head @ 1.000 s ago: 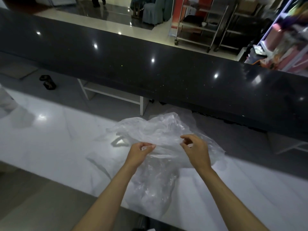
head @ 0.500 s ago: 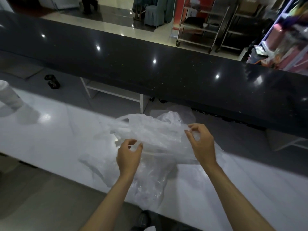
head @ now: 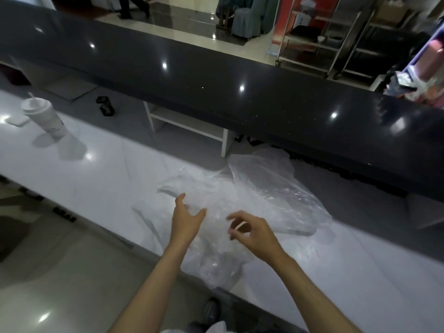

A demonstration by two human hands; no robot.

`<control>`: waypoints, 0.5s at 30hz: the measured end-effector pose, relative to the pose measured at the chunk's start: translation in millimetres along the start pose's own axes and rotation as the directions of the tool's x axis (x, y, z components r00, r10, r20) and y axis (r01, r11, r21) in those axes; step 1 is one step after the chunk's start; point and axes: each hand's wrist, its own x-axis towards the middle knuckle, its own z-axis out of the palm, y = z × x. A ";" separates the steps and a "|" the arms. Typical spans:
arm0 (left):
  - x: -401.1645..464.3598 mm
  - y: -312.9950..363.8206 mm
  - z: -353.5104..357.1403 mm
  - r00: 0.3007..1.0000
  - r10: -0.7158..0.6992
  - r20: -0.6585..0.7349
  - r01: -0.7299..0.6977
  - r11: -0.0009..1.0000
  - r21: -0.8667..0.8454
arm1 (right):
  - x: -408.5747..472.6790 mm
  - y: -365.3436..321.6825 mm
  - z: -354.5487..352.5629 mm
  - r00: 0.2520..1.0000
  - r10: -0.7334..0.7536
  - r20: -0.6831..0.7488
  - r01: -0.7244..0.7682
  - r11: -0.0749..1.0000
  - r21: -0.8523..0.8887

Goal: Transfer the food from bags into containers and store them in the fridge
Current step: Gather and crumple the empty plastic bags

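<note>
The limp, slippery plastic bag is hovered over by 2 empty, loosely spread hands; its rim is judged best pinched.

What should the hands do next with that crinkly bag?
Probably take hold of the bag again and gather it up. It lies loose and crumpled on the white counter, looking empty, and hangs a little over the near edge. The left hand is open above it, and the right hand hovers with fingers loosely curled, gripping nothing.
</note>
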 end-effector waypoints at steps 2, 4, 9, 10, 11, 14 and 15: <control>2.9 -7.8 -1.8 0.999 0.001 -0.050 -0.004 0.999 -0.051 | 2.9 0.2 -2.5 0.957 0.055 -0.284 -0.018 0.991 0.132; 4.5 -10.5 -4.8 0.996 0.007 -0.084 -0.019 0.989 -0.144 | 8.4 2.4 -9.4 0.871 0.095 -0.483 -0.032 0.990 0.137; -0.4 -5.1 -10.6 0.995 0.083 -0.053 -0.091 0.983 -0.162 | 19.8 20.4 -19.9 0.967 0.075 -0.243 -0.099 0.991 -0.085; -2.7 -1.7 -10.7 0.995 0.096 -0.018 -0.097 0.987 -0.126 | 19.5 22.3 -19.1 0.987 0.034 -0.155 -0.049 0.994 -0.094; -4.9 2.3 -9.9 0.995 0.092 0.034 -0.088 0.992 -0.093 | 17.7 22.0 -16.5 0.998 -0.005 -0.059 0.002 0.998 -0.064; -10.1 12.3 -6.5 0.982 -0.004 0.187 0.018 0.997 -0.073 | 5.4 7.1 -4.7 0.976 -0.011 0.217 0.002 0.999 0.043; -11.6 13.6 -5.7 0.978 -0.012 0.210 0.028 0.997 -0.072 | 2.0 1.9 -1.2 0.966 0.020 0.257 -0.038 0.997 0.063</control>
